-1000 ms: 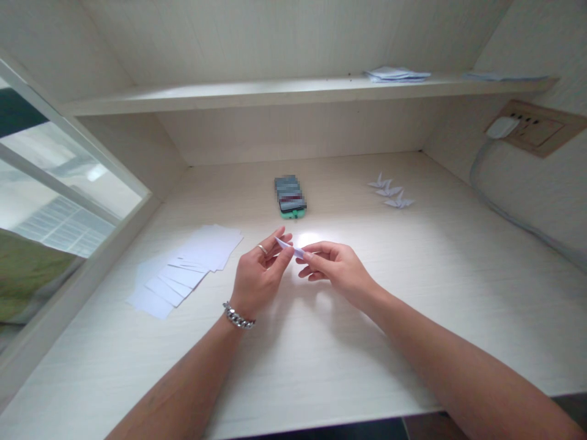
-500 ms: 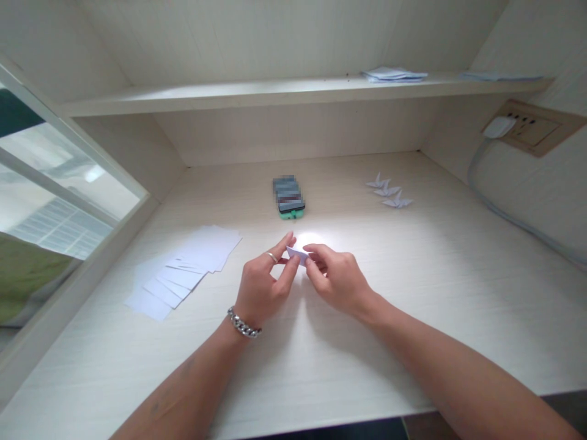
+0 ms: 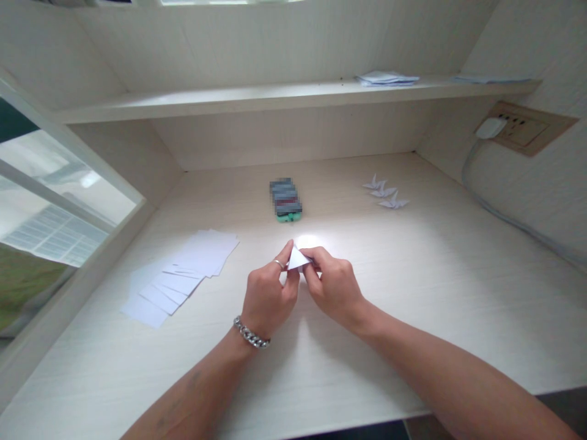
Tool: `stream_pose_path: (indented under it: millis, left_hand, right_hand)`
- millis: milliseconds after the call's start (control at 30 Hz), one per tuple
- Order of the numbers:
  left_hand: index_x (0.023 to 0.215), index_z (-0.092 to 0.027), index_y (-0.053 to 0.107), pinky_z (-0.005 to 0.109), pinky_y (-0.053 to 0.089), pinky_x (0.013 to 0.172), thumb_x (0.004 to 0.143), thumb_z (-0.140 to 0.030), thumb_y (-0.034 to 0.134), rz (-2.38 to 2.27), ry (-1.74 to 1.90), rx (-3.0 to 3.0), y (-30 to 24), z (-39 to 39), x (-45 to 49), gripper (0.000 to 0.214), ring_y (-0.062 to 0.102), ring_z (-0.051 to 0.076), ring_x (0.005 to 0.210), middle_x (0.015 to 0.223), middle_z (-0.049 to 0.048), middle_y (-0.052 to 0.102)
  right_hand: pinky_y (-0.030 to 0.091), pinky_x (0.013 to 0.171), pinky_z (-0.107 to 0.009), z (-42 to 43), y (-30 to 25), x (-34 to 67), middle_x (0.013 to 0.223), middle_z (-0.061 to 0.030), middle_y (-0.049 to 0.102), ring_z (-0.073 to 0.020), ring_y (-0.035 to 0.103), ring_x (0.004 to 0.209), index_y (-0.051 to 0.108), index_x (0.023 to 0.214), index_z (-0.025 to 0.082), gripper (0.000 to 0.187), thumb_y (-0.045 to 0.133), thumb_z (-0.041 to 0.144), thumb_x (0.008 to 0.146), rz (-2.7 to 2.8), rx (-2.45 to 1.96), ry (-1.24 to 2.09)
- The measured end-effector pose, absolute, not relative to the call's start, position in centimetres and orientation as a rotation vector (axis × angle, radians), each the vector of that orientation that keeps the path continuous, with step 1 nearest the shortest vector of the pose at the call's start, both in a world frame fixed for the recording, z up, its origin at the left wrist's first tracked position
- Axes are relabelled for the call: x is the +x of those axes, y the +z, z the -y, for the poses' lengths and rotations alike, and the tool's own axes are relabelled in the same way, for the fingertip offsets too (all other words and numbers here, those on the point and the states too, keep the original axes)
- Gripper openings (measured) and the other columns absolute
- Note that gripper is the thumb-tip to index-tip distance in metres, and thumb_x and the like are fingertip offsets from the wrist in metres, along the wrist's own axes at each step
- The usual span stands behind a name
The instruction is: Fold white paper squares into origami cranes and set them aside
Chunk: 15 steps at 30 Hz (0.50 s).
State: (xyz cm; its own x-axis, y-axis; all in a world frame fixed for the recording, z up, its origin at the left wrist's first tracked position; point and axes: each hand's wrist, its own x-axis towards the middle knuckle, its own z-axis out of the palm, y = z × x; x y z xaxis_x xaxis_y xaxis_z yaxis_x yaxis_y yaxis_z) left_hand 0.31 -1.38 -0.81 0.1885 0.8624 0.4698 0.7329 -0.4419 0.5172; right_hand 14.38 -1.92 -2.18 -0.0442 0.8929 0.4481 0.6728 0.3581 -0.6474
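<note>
A small folded piece of white paper [image 3: 298,259] is held between both hands, just above the desk, with a triangular face showing. My left hand [image 3: 270,289] pinches its left side between thumb and fingers; a ring and a chain bracelet are on this hand and wrist. From the right, my right hand [image 3: 334,280] grips the other edge with thumb and index finger. Part of the paper is hidden behind the fingertips. Three small folded paper cranes [image 3: 393,201] sit in a row at the back right of the desk.
Loose white paper sheets [image 3: 186,269] lie fanned out on the left. A phone [image 3: 285,197] with a green edge lies behind my hands. More paper [image 3: 387,79] rests on the shelf [image 3: 220,102]. A plug [image 3: 490,128] with a grey cable is in the right wall socket.
The folded paper has turned between my fingers, from a narrow strip to a triangular face. Both hands still hold it. The camera view has shifted slightly.
</note>
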Motion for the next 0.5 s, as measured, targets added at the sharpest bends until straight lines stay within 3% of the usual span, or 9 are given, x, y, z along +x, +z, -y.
stream_pose_path:
  millis: [133,367,500]
  left_hand:
    - [0.124,-0.012,0.063,0.022,0.049,0.053,0.081,-0.015,0.059,-1.619,1.112,2.4,-0.95,1.49,0.34,0.044,0.063,0.013,0.046,0.089,0.0104,0.077]
    - [0.127,-0.009,0.06,0.024,0.05,0.055,0.082,-0.017,0.058,-1.532,1.128,2.541,-1.33,2.0,0.65,0.046,0.065,0.016,0.052,0.078,0.0105,0.077]
    - [0.131,-0.01,0.057,0.029,0.056,0.068,0.078,-0.013,0.059,-1.418,1.173,2.376,-1.23,2.08,0.69,0.053,0.071,0.019,0.07,0.093,0.0126,0.076]
  right_hand:
    - [0.047,0.062,-0.027,1.88,-2.09,14.25,0.084,-0.0075,0.073,-0.02,0.068,0.069,0.063,0.105,0.015,0.026,0.049,0.016,0.084,1.766,-1.409,0.328]
    - [0.048,0.061,-0.028,1.53,-1.64,14.67,0.087,-0.0086,0.075,-0.0216,0.069,0.069,0.067,0.101,0.016,0.029,0.052,0.01,0.077,1.808,-1.455,0.138]
    - [0.05,0.064,-0.027,1.47,-1.68,14.89,0.092,-0.0086,0.075,-0.0203,0.07,0.073,0.068,0.097,0.016,0.026,0.052,0.008,0.079,1.822,-1.344,0.068]
